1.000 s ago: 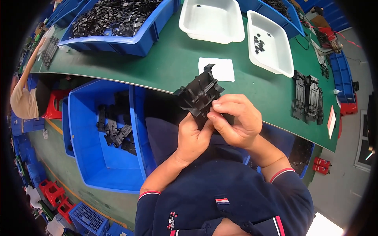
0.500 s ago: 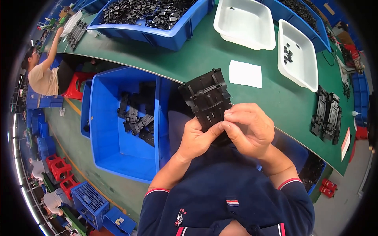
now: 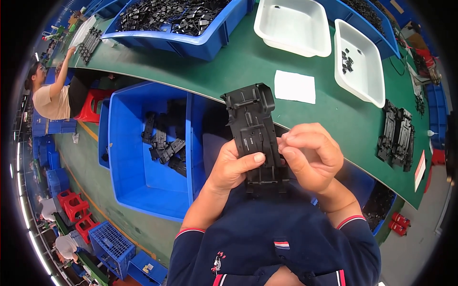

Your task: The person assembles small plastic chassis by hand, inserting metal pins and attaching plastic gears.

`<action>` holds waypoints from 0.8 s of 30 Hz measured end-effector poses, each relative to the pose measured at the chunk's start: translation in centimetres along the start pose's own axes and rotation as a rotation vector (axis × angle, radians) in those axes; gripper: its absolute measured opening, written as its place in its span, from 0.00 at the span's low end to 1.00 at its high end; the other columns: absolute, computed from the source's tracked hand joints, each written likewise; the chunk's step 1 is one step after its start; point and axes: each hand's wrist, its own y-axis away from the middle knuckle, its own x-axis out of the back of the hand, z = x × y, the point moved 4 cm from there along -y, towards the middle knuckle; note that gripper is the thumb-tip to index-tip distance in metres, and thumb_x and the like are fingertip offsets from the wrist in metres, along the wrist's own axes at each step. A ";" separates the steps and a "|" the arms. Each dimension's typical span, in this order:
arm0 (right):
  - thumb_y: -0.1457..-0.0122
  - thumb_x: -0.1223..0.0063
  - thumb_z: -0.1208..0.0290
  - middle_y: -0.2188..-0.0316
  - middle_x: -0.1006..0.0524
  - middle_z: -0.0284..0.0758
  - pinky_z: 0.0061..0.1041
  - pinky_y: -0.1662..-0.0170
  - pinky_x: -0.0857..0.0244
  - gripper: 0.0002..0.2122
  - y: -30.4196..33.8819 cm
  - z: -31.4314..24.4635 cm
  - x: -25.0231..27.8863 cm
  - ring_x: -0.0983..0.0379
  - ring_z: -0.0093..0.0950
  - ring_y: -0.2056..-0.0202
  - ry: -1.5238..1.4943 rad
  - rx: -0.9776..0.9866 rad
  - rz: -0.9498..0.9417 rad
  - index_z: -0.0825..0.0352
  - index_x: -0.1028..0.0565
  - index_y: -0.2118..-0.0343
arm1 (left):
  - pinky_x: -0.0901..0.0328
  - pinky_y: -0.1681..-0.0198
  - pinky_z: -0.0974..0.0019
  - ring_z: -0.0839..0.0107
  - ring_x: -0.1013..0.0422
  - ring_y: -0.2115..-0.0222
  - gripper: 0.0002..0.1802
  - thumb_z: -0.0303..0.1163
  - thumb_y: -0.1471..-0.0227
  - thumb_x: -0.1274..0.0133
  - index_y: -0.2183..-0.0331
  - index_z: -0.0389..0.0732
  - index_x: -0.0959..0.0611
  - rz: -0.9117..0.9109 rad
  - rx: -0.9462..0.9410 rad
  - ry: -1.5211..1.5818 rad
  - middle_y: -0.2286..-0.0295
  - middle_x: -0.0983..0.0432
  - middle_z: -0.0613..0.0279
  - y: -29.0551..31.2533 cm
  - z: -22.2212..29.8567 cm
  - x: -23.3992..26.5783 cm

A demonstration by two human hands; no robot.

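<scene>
A long black molded plastic part (image 3: 253,128), with raised ribs and a cup-like hollow at its far end, is held upright before my chest. Around its left side my left hand (image 3: 234,167) is closed, the thumb lying across its face. By the part's right edge, my right hand (image 3: 312,155) is closed in a pinch of thumb and forefinger; whatever is between the fingertips is too small to make out. Beneath the hands the part's lower end overlaps my dark shirt.
On the green table (image 3: 248,71) stand a blue bin (image 3: 210,45) of black parts, two white trays (image 3: 293,28) and a white paper (image 3: 295,87). Similar black parts (image 3: 396,136) lie at right. A large blue bin (image 3: 143,190) stands below, left. A person (image 3: 52,97) sits far left.
The black part has turned and tilted, so more of its length shows. My right hand has moved slightly right, off the left thumb, to the part's edge.
</scene>
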 end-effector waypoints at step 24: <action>0.44 0.44 0.72 0.69 0.23 0.27 0.19 0.60 0.33 0.07 9.9 -1.1 26.8 0.29 0.15 0.67 0.034 -0.555 0.670 0.67 0.23 0.63 | 0.42 0.45 0.63 0.64 0.35 0.50 0.33 0.20 0.51 0.45 0.44 0.33 0.39 -0.325 0.041 -0.663 0.51 0.33 0.52 -9.4 -6.8 -13.5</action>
